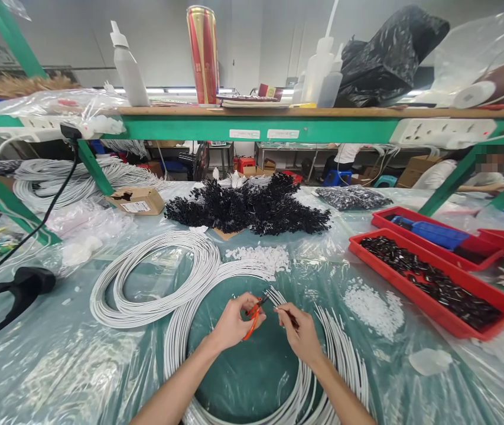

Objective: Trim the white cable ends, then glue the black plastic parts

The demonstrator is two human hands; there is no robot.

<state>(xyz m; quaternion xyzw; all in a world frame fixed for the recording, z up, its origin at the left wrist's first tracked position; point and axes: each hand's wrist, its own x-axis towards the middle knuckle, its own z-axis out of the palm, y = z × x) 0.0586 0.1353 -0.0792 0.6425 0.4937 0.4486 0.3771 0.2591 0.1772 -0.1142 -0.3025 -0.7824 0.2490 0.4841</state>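
Note:
My left hand (pixel 233 323) is closed on small orange-handled cutters (pixel 253 319), their tip pointing right. My right hand (pixel 299 332) pinches a thin white wire end with a small dark piece (pixel 280 311), held up to the cutter tip. Both hands hover over a large ring of white cables (pixel 342 354) lying on the plastic-covered green table (pixel 252 378). A second coil of white cable (pixel 163 277) lies to the left.
A heap of black parts (pixel 252 209) and small white bits (pixel 263 257) lie behind. Red trays (pixel 433 283) with dark pieces sit at right. A cardboard box (pixel 137 199) and a black tool (pixel 21 286) are at left. A green shelf (pixel 252 127) spans overhead.

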